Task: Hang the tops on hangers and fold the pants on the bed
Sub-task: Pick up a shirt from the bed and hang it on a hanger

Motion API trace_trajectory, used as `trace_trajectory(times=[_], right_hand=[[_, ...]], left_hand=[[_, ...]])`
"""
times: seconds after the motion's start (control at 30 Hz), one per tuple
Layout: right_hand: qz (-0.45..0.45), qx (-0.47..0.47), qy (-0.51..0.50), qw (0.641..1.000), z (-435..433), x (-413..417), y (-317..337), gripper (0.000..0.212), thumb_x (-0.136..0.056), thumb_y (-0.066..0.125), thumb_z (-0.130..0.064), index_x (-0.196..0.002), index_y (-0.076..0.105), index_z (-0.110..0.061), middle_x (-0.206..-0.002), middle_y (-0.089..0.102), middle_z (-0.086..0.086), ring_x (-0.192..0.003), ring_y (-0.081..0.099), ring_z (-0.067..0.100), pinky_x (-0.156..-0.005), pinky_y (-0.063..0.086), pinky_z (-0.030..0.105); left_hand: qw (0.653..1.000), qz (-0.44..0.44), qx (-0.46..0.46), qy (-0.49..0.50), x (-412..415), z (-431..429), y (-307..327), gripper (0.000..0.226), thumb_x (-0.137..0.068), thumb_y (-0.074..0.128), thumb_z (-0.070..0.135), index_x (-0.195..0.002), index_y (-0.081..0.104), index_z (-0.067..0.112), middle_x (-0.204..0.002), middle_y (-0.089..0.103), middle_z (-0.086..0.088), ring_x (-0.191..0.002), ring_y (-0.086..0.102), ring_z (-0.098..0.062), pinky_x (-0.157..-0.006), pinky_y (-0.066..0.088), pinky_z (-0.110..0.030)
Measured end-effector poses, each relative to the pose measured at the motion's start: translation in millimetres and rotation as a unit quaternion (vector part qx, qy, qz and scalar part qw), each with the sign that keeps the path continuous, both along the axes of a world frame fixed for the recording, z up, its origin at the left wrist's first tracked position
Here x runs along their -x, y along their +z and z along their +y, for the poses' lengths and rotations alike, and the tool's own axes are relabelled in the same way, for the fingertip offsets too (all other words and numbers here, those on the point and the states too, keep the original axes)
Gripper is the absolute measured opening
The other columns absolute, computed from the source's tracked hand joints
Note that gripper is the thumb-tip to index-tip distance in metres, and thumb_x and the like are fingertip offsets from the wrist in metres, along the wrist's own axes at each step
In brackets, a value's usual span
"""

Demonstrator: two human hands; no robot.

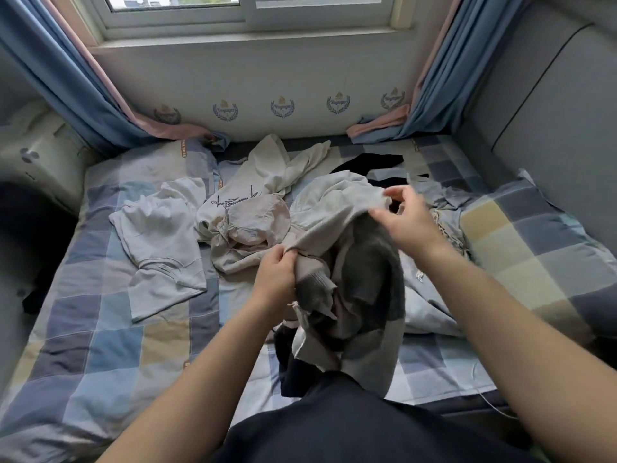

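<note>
Nearest the viewer, at the lower edge: the person's dark top (334, 426), with both bare forearms reaching forward over the bed (100, 345), which is covered in a blue, grey and tan checked sheet. Left hand (277, 275): grip closed, fingers curled round a bunched fold of a grey-and-beige garment (367, 272), just above a ribbed grey cuff. Right hand (407, 222): grip closed on the same garment, thumb and fingertips pinching its upper beige edge. The garment is lifted between the two hands at the middle of the bed, its lower part hanging toward the person; whether it is a top or pants cannot be told. Beneath it, near the bed's front edge, a dark garment (290, 369) lies crumpled. Beside it to the right, a pale blue-grey garment (430, 305) with frayed trim lies on the sheet. Left of centre, a white T-shirt (160, 235) lies loosely spread out. Behind the left hand, a cream sweatshirt (253, 182) with dark script lettering lies rumpled, touching the held garment. Farther back, a black garment (370, 162) lies partly covered. Right side: a checked pillow (534, 248) against a grey padded panel (551, 111). Far end: a white padded wall (250, 81) with a row of crests, blue curtains (66, 81) at either side, and a window (247, 11) above.
</note>
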State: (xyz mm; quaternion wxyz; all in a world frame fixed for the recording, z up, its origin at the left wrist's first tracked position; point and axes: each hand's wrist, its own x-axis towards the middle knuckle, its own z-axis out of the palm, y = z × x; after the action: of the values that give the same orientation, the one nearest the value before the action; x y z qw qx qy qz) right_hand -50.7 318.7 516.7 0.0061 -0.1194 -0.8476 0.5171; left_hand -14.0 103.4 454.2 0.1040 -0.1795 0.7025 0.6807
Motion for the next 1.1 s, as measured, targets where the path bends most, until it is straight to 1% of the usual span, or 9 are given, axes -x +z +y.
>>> trace_trajectory(times=[0.2,0.3,0.37,0.43,0.63,0.8,0.97,1.03,1.1], right_hand=[[-0.070,0.083,0.235,0.966,-22,-72,-60,0.036,-0.089,0.068,0.000,-0.119,0.055,-0.017,-0.114,0.063,0.009,-0.101,0.064,0.013,-0.089,0.054,0.023],[-0.097,0.022,0.303,0.948,-33,-85,-86,0.055,-0.082,0.070,-0.021,-0.130,0.045,-0.032,-0.132,0.053,-0.003,-0.119,0.049,-0.004,-0.102,0.038,0.017],[-0.112,0.011,0.299,0.948,-42,-85,-91,0.052,-0.080,0.072,-0.037,-0.128,0.054,-0.037,-0.129,0.060,-0.006,-0.122,0.054,0.008,-0.106,0.043,0.034],[-0.102,-0.004,0.273,0.957,-50,-80,-89,0.019,-0.082,0.066,-0.045,-0.101,0.063,-0.046,-0.104,0.071,-0.009,-0.102,0.064,0.011,-0.092,0.051,0.042],[-0.037,0.077,0.202,0.976,-39,-57,-75,0.011,-0.093,0.069,-0.012,-0.091,0.058,-0.010,-0.066,0.055,-0.004,-0.062,0.043,0.008,-0.057,0.035,0.025],[-0.060,0.174,0.195,0.963,-27,-52,-57,0.011,-0.096,0.065,-0.010,-0.086,0.067,-0.011,-0.076,0.060,-0.002,-0.075,0.050,0.008,-0.068,0.039,0.022],[-0.060,0.203,0.163,0.964,-31,-49,-44,0.014,-0.097,0.059,-0.003,-0.086,0.066,0.001,-0.076,0.060,0.006,-0.072,0.052,0.014,-0.066,0.041,0.025],[-0.039,0.191,0.170,0.966,-31,-47,-36,0.014,-0.096,0.059,-0.003,-0.089,0.066,0.007,-0.078,0.060,0.008,-0.076,0.051,0.017,-0.069,0.040,0.027],[-0.022,0.171,0.182,0.968,-29,-44,-28,0.014,-0.096,0.061,-0.004,-0.085,0.069,0.000,-0.071,0.062,-0.002,-0.069,0.052,0.007,-0.066,0.039,0.020]], left_hand=[[0.975,-0.095,-0.193,0.060,-8,8,22,0.018,-0.109,0.039,0.017,-0.103,0.055,0.010,-0.091,0.065,-0.015,-0.073,0.066,-0.025,-0.070,0.054,-0.041],[0.963,-0.094,-0.246,0.061,-11,8,32,0.025,-0.109,0.037,0.018,-0.120,0.055,0.005,-0.102,0.066,-0.020,-0.079,0.067,-0.027,-0.071,0.055,-0.041],[0.953,-0.104,-0.276,0.070,-8,3,39,0.032,-0.109,0.037,0.019,-0.129,0.054,0.000,-0.105,0.068,-0.020,-0.081,0.070,-0.027,-0.067,0.060,-0.041],[0.948,-0.102,-0.292,0.076,-4,-4,45,0.039,-0.109,0.036,0.020,-0.135,0.050,-0.005,-0.106,0.068,-0.019,-0.082,0.071,-0.026,-0.061,0.062,-0.037],[0.932,-0.087,-0.323,0.142,6,-33,46,0.036,-0.110,0.033,0.021,-0.132,0.053,0.000,-0.120,0.068,-0.020,-0.105,0.068,-0.031,-0.082,0.059,-0.048],[0.939,-0.103,-0.312,0.102,2,-37,35,0.038,-0.101,0.054,0.021,-0.131,0.058,-0.003,-0.121,0.068,-0.020,-0.109,0.067,-0.033,-0.086,0.060,-0.047],[0.981,-0.133,-0.061,-0.126,-11,-28,30,0.027,-0.086,0.075,0.039,-0.108,0.075,0.025,-0.105,0.070,-0.004,-0.090,0.062,-0.020,-0.071,0.053,-0.030],[0.977,-0.144,0.031,-0.155,-13,-26,27,0.052,-0.073,0.080,0.060,-0.118,0.068,0.035,-0.108,0.068,0.004,-0.085,0.060,-0.018,-0.067,0.053,-0.030],[0.973,-0.096,0.114,-0.175,-11,-28,23,0.089,-0.055,0.079,0.072,-0.132,0.059,0.031,-0.121,0.066,0.006,-0.105,0.063,-0.017,-0.082,0.058,-0.038]])
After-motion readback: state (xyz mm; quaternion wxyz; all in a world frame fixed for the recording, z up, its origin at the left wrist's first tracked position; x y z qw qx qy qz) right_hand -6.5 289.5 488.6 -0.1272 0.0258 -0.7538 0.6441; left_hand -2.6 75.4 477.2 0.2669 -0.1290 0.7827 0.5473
